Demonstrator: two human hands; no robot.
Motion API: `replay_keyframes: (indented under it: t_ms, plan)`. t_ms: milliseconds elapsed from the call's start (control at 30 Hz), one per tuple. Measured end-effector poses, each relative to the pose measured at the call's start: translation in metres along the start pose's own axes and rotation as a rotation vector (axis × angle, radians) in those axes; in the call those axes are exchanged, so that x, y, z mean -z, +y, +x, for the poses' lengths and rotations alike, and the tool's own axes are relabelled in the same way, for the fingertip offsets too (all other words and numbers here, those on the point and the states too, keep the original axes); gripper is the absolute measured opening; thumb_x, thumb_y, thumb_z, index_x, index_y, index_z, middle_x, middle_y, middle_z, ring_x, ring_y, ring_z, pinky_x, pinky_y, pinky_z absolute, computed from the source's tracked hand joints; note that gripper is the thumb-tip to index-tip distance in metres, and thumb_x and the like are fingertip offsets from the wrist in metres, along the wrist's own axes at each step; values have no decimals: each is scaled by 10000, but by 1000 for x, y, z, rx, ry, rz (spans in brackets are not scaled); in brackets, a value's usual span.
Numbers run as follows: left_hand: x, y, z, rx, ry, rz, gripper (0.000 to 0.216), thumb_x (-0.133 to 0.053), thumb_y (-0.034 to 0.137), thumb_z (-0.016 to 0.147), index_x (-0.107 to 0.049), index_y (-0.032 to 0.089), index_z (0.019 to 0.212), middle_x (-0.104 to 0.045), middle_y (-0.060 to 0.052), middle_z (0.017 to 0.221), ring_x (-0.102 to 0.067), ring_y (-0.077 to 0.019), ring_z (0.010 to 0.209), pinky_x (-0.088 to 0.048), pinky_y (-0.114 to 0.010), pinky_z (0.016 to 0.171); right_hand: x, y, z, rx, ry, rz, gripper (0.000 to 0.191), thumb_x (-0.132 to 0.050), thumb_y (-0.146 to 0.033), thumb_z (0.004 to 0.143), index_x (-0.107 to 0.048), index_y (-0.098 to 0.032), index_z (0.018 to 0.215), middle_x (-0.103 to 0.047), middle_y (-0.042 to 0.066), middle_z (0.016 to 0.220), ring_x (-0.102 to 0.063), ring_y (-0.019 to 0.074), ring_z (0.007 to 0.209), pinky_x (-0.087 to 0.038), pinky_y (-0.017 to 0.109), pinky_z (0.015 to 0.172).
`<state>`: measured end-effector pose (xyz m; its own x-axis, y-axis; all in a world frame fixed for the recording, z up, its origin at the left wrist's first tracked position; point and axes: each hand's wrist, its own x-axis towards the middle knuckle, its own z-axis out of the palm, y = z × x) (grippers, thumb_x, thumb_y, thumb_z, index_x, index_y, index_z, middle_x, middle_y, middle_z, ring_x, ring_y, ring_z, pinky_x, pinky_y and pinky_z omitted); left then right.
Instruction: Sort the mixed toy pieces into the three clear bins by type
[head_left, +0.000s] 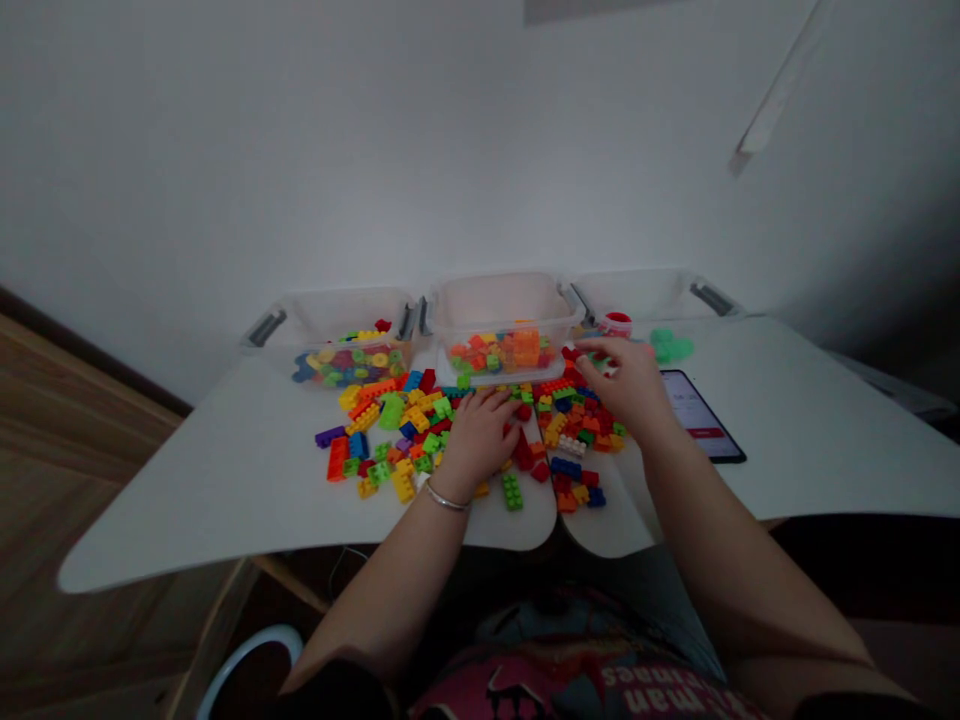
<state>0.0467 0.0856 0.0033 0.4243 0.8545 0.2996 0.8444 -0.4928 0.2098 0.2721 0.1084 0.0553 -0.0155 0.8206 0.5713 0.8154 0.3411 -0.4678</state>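
My left hand [484, 432] lies over the pile of toy building bricks, palm down with its fingers stretched out. Beside its fingers and thumb are red bricks [523, 452] and a small round red piece [523, 411]. My right hand [621, 378] is at the pile's far right, just in front of the clear bins. Its thumb and forefinger come together at a red brick [571, 354]; the brick's lower part blends with the pile. A light green brick [512, 491] lies near the table's front edge.
Three clear plastic bins stand along the wall: the left bin [330, 310] with mixed pieces, the middle bin [499, 290] with mostly orange ones, the right bin [637, 285] behind my right hand. A phone [701, 415] and green pieces [670, 346] lie at right.
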Motion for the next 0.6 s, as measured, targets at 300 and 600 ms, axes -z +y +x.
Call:
replay_keyframes:
  t_ms: [300, 600]
  plan:
    - [-2, -1, 0, -4, 38, -13, 348, -543, 281, 888, -663, 243, 1212, -617, -45, 1335, -502, -262, 1270, -391, -465, 1094, -21, -10, -47, -38, -408, -303, 300, -592, -413, 869, -724, -201, 1034, -707, 88, 1018, -620, 260, 987, -463, 380, 878]
    - [-2, -1, 0, -11, 55, -15, 328, -572, 266, 874, -674, 238, 1185, -623, -54, 1321, -525, -271, 1238, -412, -471, 1072, -41, -9, -51, 46, -335, -336, 250, -575, -363, 899, -708, -190, 1023, -692, 101, 1037, -591, 273, 990, -445, 395, 879]
